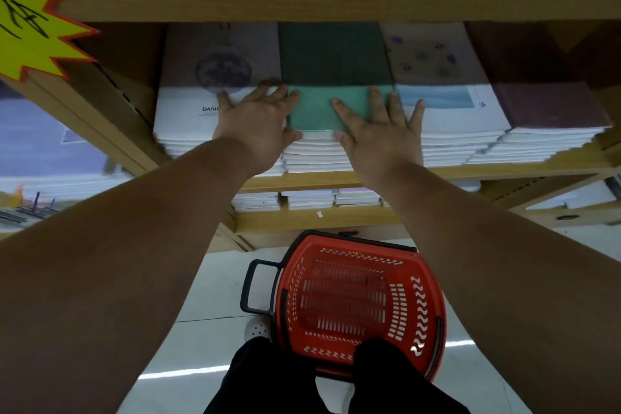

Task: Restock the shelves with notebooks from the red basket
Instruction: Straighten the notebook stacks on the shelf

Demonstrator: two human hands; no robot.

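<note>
Head view: a green notebook (312,111) is seen lying flat on top of the middle stack on a wooden shelf (336,7). Its cover is plain and glossy, pale teal where the light falls near the front edge and darker further back under the board above. White page edges are stacked beneath it.

The left hand (258,121) is laid palm down across the notebook's left edge, fingers straight and spread wide, partly over the neighbouring white-covered stack (188,111), which bears a dark round print. The right hand (379,131) is laid flat on the notebook's right side, fingers likewise splayed, the outer ones reaching onto the blue-covered stack (447,101). Nothing is gripped by either hand; both thumbs are set at the stack's front edge.

A maroon stack (551,104) is placed at the far right. More stacks are held on the lower shelf (302,222). The red basket (356,299) is stood on the floor (208,339) below, its slotted bottom showing. A yellow starburst sign (30,30) is fixed at upper left.
</note>
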